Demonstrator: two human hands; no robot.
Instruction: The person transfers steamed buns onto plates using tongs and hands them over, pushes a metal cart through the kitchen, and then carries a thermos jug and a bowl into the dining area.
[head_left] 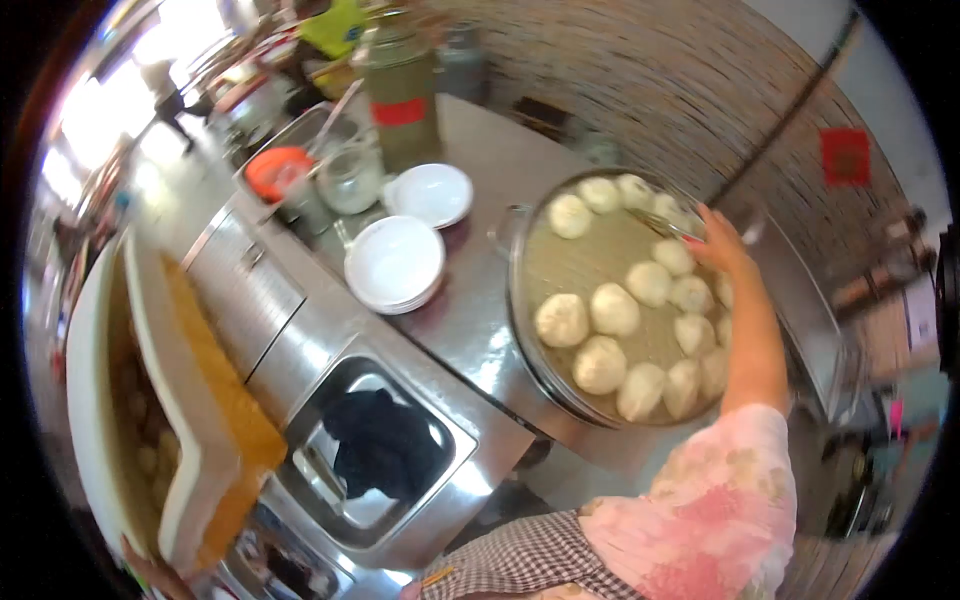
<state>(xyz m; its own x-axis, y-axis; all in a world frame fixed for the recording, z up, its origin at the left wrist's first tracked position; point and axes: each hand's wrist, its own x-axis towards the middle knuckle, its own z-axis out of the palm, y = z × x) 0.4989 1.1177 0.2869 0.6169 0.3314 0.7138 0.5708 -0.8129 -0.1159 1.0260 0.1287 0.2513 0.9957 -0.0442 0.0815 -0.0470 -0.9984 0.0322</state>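
My right hand [722, 243] reaches over a large round steamer tray [570, 255] and is closed around metal tongs [655, 217]. The tong tips are beside a white steamed bun [672, 208] near the tray's far rim. Several more round buns [615, 309] lie in the tray, bunched along the near and right sides. At the lower left edge, my left hand [160, 575] is partly in view against the end of a white foam box [95, 400]. Its fingers are dark and blurred. The box's thick lid [180, 400] stands tilted up, and pale round pieces show inside.
White bowls [395, 262] are stacked on the steel counter beside another white bowl [430, 195]. A tall canister [402, 95] and a glass jar [350, 178] stand behind. Dark cloth [385, 445] lies in the sink [455, 450]. A brick-patterned wall borders the counter.
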